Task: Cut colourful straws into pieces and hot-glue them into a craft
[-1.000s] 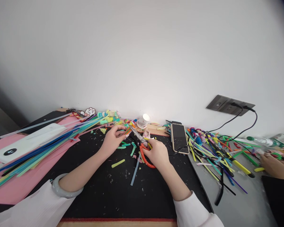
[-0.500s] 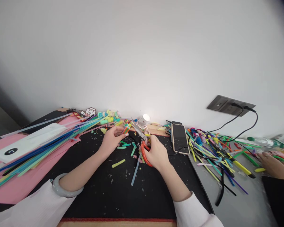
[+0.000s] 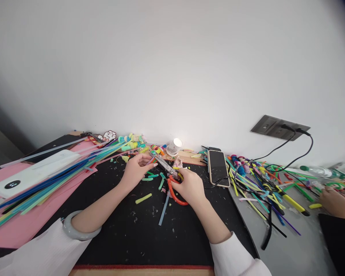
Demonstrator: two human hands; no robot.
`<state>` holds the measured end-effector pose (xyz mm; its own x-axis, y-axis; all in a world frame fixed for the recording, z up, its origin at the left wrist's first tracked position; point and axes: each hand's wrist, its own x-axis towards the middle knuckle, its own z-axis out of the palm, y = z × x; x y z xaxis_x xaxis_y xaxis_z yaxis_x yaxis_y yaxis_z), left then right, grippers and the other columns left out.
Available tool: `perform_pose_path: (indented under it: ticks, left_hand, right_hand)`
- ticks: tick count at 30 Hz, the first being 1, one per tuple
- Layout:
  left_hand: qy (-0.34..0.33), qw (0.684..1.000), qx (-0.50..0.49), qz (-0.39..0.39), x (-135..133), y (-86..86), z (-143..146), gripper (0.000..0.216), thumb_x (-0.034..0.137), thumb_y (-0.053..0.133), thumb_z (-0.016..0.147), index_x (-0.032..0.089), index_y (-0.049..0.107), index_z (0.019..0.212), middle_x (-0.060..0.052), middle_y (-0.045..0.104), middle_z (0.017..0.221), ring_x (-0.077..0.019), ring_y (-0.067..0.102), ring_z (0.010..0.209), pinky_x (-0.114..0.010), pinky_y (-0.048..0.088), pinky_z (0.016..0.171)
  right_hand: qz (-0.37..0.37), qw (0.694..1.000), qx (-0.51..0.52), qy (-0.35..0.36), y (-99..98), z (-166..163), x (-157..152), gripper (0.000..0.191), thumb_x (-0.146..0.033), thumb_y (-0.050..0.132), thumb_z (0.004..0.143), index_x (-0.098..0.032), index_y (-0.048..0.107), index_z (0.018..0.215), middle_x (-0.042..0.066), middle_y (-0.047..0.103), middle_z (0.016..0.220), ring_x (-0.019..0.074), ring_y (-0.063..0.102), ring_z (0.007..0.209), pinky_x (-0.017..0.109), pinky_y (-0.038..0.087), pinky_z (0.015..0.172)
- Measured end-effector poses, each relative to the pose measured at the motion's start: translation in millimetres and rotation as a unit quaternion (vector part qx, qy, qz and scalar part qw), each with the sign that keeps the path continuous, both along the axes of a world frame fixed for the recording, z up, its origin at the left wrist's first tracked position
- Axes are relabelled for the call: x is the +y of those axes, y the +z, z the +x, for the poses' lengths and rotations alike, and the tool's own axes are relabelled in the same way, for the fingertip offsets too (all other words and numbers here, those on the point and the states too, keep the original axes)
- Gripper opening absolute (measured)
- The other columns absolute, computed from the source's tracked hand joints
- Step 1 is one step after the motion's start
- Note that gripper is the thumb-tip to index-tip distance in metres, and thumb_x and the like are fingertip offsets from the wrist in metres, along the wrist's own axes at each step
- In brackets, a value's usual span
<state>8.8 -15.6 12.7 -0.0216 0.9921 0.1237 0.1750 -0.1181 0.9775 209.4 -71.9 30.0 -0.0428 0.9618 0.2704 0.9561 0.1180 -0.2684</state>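
My right hand [image 3: 192, 188] grips a pair of scissors [image 3: 164, 165] with orange handles, the blades pointing up and left. Their tips reach the small multicoloured pieces [image 3: 153, 161] pinched in my left hand [image 3: 136, 170]; its fingers partly hide these pieces, which look like pipe cleaner. Below the blades, short green pieces [image 3: 161, 181] lie on the black mat [image 3: 126, 237]. A yellow-green piece [image 3: 143, 198] and a pale blue strip [image 3: 164, 210] rest nearer to me.
A paper cup [image 3: 174, 147] stands by the wall. Phones [image 3: 218, 168] lie right of centre, beside a heap of pipe cleaners [image 3: 264, 191]. At left, long pipe cleaners [image 3: 66, 180] and a white power bank [image 3: 36, 172] lie on pink sheets. Another person's hand [image 3: 336, 201] is far right.
The scissors have swung lower and left, their tips now at the pieces in my left hand, and the blades look closer together. The other person's hand has shifted slightly.
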Motion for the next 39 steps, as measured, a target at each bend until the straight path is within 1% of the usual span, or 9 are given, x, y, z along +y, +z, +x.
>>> perform_pose_path:
  ticks: [7,11,14,18,21,25,30,35,39]
  left_hand:
    - [-0.005,1.0,0.014,-0.017,-1.7,1.7,0.5,0.033,0.04,0.078,0.064,0.018,0.062,0.082,-0.007,0.071,0.083,-0.0249,0.069,0.082,-0.025,0.052,0.047]
    - [-0.001,1.0,0.011,-0.026,-3.3,5.2,2.3,0.033,0.04,0.078,0.062,0.018,0.061,0.081,-0.006,0.071,0.082,-0.0245,0.069,0.08,-0.025,0.05,0.046]
    - [-0.001,1.0,0.011,-0.025,-4.0,6.5,2.0,0.036,0.041,0.078,0.063,0.018,0.061,0.084,-0.007,0.071,0.087,-0.0246,0.068,0.082,-0.025,0.05,0.047]
    - [0.001,1.0,0.019,-0.017,-2.1,3.0,0.1,0.038,0.043,0.077,0.064,0.018,0.06,0.089,-0.007,0.07,0.091,-0.024,0.067,0.083,-0.025,0.05,0.049]
    - [0.008,1.0,0.02,-0.009,0.3,-0.2,-0.4,0.04,0.043,0.077,0.064,0.018,0.059,0.089,-0.006,0.068,0.089,-0.0228,0.065,0.081,-0.026,0.05,0.051]
    - [0.007,1.0,0.011,-0.004,0.5,0.6,0.5,0.038,0.043,0.075,0.064,0.019,0.058,0.087,-0.004,0.065,0.084,-0.0206,0.063,0.075,-0.026,0.049,0.052]
    - [0.004,1.0,0.003,0.004,-2.1,2.9,1.8,0.034,0.041,0.073,0.065,0.02,0.055,0.084,-0.001,0.061,0.079,-0.0183,0.06,0.071,-0.024,0.046,0.049]
    - [-0.002,1.0,0.004,-0.001,-2.7,2.1,1.8,0.032,0.039,0.072,0.067,0.022,0.053,0.086,0.005,0.052,0.067,-0.0134,0.052,0.059,-0.021,0.04,0.045]
    - [-0.018,1.0,-0.006,0.005,-4.6,5.3,3.3,0.032,0.039,0.072,0.066,0.021,0.053,0.084,0.001,0.059,0.076,-0.0142,0.055,0.065,-0.021,0.041,0.046]
  right_hand:
    - [-0.027,0.999,-0.016,-0.016,4.1,-2.4,0.5,0.017,-0.035,0.065,0.08,-0.02,0.06,0.072,0.002,0.068,0.076,0.015,0.059,0.067,0.025,0.022,0.055]
    - [-0.029,0.999,-0.017,-0.022,3.2,-1.9,1.6,0.018,-0.035,0.065,0.079,-0.02,0.058,0.072,0.002,0.067,0.075,0.0154,0.058,0.066,0.025,0.021,0.055]
    - [-0.021,0.999,0.002,-0.043,2.1,-0.3,1.3,0.019,-0.037,0.061,0.084,-0.021,0.057,0.075,0.002,0.066,0.075,0.0162,0.058,0.067,0.025,0.023,0.055]
    - [-0.008,0.999,0.02,-0.037,2.1,0.6,-0.5,0.022,-0.042,0.052,0.09,-0.021,0.056,0.086,0.003,0.066,0.083,0.0187,0.06,0.074,0.026,0.027,0.057]
    - [-0.016,1.0,0.021,-0.01,2.5,-1.1,-2.4,0.03,-0.045,0.056,0.087,-0.02,0.055,0.103,0.006,0.065,0.098,0.0211,0.062,0.085,0.027,0.031,0.061]
    - [-0.031,0.999,0.008,0.012,2.4,-3.3,-3.7,0.037,-0.045,0.057,0.087,-0.02,0.053,0.114,0.007,0.065,0.105,0.0224,0.062,0.091,0.028,0.035,0.065]
    - [-0.04,0.999,-0.02,0.014,-1.7,-2.4,-1.6,0.035,-0.044,0.06,0.085,-0.021,0.057,0.111,0.007,0.067,0.102,0.0225,0.063,0.089,0.027,0.035,0.064]
    - [-0.036,0.999,-0.017,0.008,-4.1,-2.0,-0.8,0.032,-0.041,0.06,0.085,-0.02,0.059,0.109,0.007,0.067,0.101,0.0217,0.063,0.089,0.027,0.035,0.064]
    - [-0.033,0.999,-0.01,0.013,-1.6,-2.9,-1.7,0.026,-0.039,0.059,0.085,-0.02,0.061,0.103,0.006,0.068,0.097,0.0208,0.064,0.086,0.027,0.032,0.062]
